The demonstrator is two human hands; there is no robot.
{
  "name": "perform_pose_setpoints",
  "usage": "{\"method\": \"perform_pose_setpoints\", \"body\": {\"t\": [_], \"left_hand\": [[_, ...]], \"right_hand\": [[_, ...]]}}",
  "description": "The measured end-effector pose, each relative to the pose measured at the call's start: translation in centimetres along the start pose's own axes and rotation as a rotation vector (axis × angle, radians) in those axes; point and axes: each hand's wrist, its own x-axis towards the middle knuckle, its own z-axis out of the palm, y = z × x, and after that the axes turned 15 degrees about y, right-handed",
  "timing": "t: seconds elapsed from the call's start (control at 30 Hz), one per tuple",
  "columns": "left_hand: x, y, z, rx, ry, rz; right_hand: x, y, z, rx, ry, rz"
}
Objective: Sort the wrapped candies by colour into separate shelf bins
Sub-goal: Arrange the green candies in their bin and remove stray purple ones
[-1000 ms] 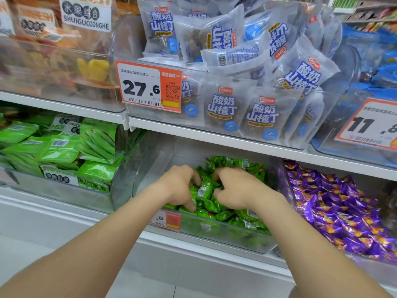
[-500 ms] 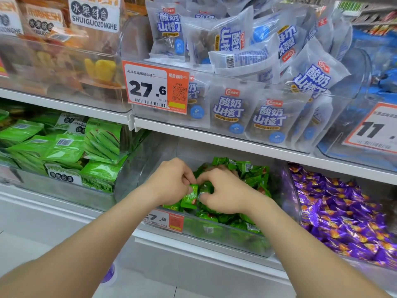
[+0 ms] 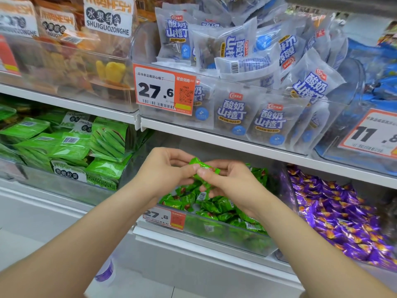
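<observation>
Both hands are raised just above the clear bin (image 3: pixel 214 231) of green wrapped candies (image 3: pixel 217 206) on the lower shelf. My left hand (image 3: pixel 165 168) and my right hand (image 3: pixel 231 181) meet fingertip to fingertip and pinch green wrapped candies (image 3: pixel 199 166) between them. A few more green pieces hang under my right fingers. To the right, a neighbouring bin holds purple wrapped candies (image 3: pixel 335 214).
Green snack packets (image 3: pixel 71 145) fill the bin to the left. On the upper shelf stand white-blue snack bags (image 3: pixel 247 87) behind a 27.6 price tag (image 3: pixel 164 87), dried fruit packs (image 3: pixel 64 39) at left, blue packets (image 3: pixel 382 67) at right. A purple object (image 3: pixel 105 269) lies low near the floor.
Both hands have risen out of the green candy pile, lifting green candies up between their fingertips. The view has shifted slightly.
</observation>
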Motion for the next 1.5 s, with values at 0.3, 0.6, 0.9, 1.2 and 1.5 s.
{"method": "perform_pose_setpoints", "body": {"t": [0.3, 0.6, 0.9, 1.2, 1.5], "left_hand": [[-0.6, -1.4, 0.0, 0.837, 0.206, 0.668], [-1.4, -2.1, -2.2, 0.989, -0.488, 0.648], [-1.7, -4.5, -1.7, 1.007, -0.390, 0.804], [-2.8, -4.3, -1.7, 0.984, -0.271, 0.826], [-4.7, -3.6, -2.6, 0.984, -0.408, 0.750]], "right_hand": [[1.1, -0.6, 0.2, -0.532, 0.115, 0.024], [2.9, 0.8, -0.9, -0.862, 0.372, -0.235], [4.3, 0.6, 0.6, -0.902, 0.374, -0.258], [2.5, -0.3, 0.0, -0.993, 0.275, -0.360], [0.8, 0.1, -0.5, -1.064, 0.215, -0.384]]}}
